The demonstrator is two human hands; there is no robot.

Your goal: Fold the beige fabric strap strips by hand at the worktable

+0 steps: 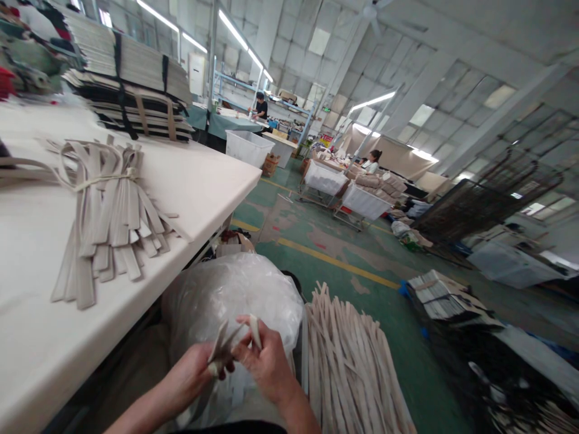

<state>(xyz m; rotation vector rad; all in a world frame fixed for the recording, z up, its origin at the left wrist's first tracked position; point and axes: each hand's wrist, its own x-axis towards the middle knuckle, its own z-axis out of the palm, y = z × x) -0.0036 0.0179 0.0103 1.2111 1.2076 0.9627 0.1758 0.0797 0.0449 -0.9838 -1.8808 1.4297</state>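
Both my hands are low in the middle of the view, in front of a clear plastic bag (235, 283). My left hand (196, 367) is closed round a beige fabric strip (220, 345), which is folded or bunched at the fingers. My right hand (266, 355) pinches another part of the strip, with a short end standing up between its fingers. Whether it is one strip or more, I cannot tell. On the table to the left lies a tied bundle of beige strips (106, 211). Many long loose strips (353, 361) lie to the right of my hands.
The white-topped table (217, 187) has its edge at my left. A strapped stack of fabric pieces (131, 78) stands at its back. White bins (248, 147) and wheeled carts (366, 202) stand across the green floor. Two people work farther off. More strapped stacks (446, 295) lie at right.
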